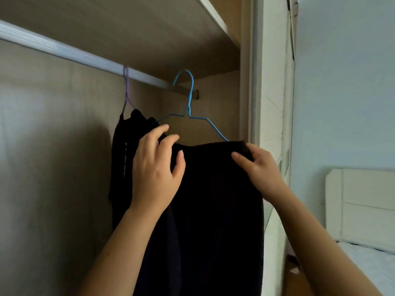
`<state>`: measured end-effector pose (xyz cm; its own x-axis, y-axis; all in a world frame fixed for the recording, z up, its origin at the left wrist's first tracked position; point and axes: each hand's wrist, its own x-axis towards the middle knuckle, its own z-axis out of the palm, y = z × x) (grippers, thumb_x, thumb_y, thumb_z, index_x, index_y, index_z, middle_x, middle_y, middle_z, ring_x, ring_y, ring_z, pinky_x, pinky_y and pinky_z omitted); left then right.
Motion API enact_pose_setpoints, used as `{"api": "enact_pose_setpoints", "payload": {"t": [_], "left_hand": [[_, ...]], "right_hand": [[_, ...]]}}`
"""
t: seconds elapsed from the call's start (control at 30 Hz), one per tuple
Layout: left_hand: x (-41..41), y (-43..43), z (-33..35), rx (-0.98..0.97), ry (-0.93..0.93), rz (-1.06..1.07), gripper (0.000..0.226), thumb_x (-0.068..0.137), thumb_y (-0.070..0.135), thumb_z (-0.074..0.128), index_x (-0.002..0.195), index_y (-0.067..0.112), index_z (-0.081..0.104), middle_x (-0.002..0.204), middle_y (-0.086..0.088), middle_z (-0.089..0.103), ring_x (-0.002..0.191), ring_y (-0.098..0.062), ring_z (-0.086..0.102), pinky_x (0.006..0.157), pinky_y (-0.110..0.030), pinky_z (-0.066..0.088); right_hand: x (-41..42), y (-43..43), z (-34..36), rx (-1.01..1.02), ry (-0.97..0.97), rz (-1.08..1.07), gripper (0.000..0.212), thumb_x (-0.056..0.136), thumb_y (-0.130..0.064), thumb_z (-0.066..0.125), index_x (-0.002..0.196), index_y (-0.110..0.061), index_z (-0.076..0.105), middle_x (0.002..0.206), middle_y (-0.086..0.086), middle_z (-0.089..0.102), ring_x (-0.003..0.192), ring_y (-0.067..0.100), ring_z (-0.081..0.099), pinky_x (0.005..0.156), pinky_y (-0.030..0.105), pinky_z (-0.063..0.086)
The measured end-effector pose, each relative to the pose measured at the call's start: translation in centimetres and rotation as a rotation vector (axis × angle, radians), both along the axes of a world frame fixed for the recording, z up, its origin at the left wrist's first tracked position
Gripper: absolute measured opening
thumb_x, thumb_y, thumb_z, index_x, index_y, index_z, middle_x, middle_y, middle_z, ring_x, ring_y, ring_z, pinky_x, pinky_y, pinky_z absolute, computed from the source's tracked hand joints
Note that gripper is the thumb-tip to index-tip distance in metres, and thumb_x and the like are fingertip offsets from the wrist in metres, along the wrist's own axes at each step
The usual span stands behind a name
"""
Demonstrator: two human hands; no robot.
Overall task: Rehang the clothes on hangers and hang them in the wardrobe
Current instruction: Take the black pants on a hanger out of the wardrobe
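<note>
Wardrobe rail (64,52) under wooden shelf (132,24) — white bed (363,210) at right.

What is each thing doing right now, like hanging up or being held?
Blue hanger: held up, hook not on the rail.
Black garment: draped on the blue hanger, held.
Purple hanger: hooked on the rail.
Dark clothing: hanging.
Left hand: gripping.
Right hand: pinching.

- A wooden shelf (119,28) ran across the top of the wardrobe, its beige back panel (53,146) dim.
- A pale blue wall (346,92) stood to the right, softly lit.
- A white headboard (361,206) and mattress (372,261) sat below it.
- Wooden floor (299,285) showed beside the bed.
</note>
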<state>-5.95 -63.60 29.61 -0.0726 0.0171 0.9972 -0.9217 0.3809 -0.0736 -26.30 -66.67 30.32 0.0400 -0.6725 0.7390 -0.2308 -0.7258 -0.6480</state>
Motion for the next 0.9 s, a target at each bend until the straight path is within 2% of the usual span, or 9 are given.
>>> {"api": "enact_pose_setpoints", "payload": {"t": [0.07,0.13,0.27,0.47,0.6,0.67,0.73,0.83,0.9], "left_hand": [[-1.2,-0.8,-0.9,0.047,-0.044,-0.013,0.027,0.086,0.016,0.055,0.108,0.002,0.057,0.119,-0.020,0.057,0.109,-0.029,0.052,0.087,-0.039,0.047],[-2.5,-1.4,-2.0,0.113,-0.100,-0.021,0.031,0.088,0.020,0.052,0.113,0.002,0.055,0.122,-0.020,0.056,0.111,-0.032,0.054,0.090,-0.040,0.047],[-5.4,-1.9,-3.8,0.195,-0.110,-0.111,0.036,0.089,0.022,0.049,0.118,0.002,0.051,0.126,-0.021,0.054,0.116,-0.034,0.052,0.096,-0.042,0.042],[-10.5,-2.6,-6.5,0.327,-0.108,-0.339,0.042,0.090,0.024,0.041,0.125,0.000,0.046,0.132,-0.023,0.049,0.129,-0.036,0.041,0.103,-0.050,0.038],[-13.8,-2.3,-8.2,0.471,-0.038,-0.532,0.044,0.090,0.026,0.035,0.123,0.000,0.048,0.129,-0.021,0.051,0.120,-0.034,0.047,0.100,-0.050,0.038],[-15.1,-2.3,-9.3,0.495,-0.039,-0.586,0.045,0.089,0.026,0.034,0.123,0.000,0.048,0.126,-0.022,0.053,0.116,-0.035,0.049,0.099,-0.049,0.037],[-16.4,-2.3,-10.4,0.571,-0.010,-0.666,0.050,0.088,0.031,0.032,0.125,-0.001,0.046,0.125,-0.022,0.052,0.116,-0.036,0.048,0.099,-0.048,0.036],[-18.7,-2.0,-12.2,0.689,-0.008,-0.734,0.057,0.086,0.039,0.029,0.123,-0.001,0.047,0.117,-0.023,0.055,0.109,-0.038,0.050,0.095,-0.048,0.038],[-20.6,-1.5,-13.3,0.747,-0.037,-0.781,0.052,0.088,0.039,0.032,0.119,0.000,0.049,0.111,-0.021,0.056,0.104,-0.037,0.051,0.092,-0.047,0.039]], "right_hand": [[-2.2,1.3,-1.7,0.040,-0.037,0.025,0.008,0.087,-0.014,0.059,0.086,-0.019,0.065,0.082,0.006,0.068,0.082,0.021,0.065,0.080,0.041,0.052],[-4.6,2.6,-3.4,0.076,-0.064,0.029,0.013,0.087,-0.010,0.058,0.087,-0.020,0.066,0.079,0.000,0.069,0.078,0.014,0.065,0.074,0.030,0.053],[-9.3,5.7,-5.5,0.171,-0.096,-0.004,0.018,0.088,-0.002,0.052,0.092,-0.012,0.065,0.072,-0.004,0.071,0.071,0.005,0.067,0.064,0.016,0.053],[-15.5,11.1,-7.7,0.258,-0.106,-0.127,0.020,0.087,-0.002,0.051,0.089,-0.015,0.066,0.071,-0.005,0.071,0.069,0.008,0.067,0.062,0.017,0.053],[-18.5,15.3,-8.9,0.305,-0.087,-0.253,0.022,0.086,-0.001,0.052,0.087,-0.016,0.068,0.072,-0.004,0.071,0.070,0.010,0.067,0.064,0.019,0.054],[-19.6,17.6,-9.5,0.318,-0.102,-0.295,0.020,0.084,-0.006,0.058,0.083,-0.021,0.071,0.073,-0.003,0.071,0.071,0.011,0.067,0.064,0.020,0.054],[-20.8,20.0,-10.2,0.324,-0.124,-0.324,0.008,0.073,-0.027,0.072,0.081,-0.025,0.073,0.073,-0.003,0.072,0.071,0.011,0.068,0.063,0.020,0.055],[-22.3,23.7,-11.6,0.358,-0.153,-0.401,0.047,0.048,-0.054,0.081,0.084,-0.024,0.074,0.076,-0.002,0.073,0.072,0.011,0.070,0.063,0.021,0.056],[-23.1,25.9,-12.4,0.375,-0.182,-0.451,0.041,0.052,-0.049,0.081,0.084,-0.024,0.074,0.077,-0.002,0.073,0.072,0.011,0.070,0.063,0.021,0.056]]}}
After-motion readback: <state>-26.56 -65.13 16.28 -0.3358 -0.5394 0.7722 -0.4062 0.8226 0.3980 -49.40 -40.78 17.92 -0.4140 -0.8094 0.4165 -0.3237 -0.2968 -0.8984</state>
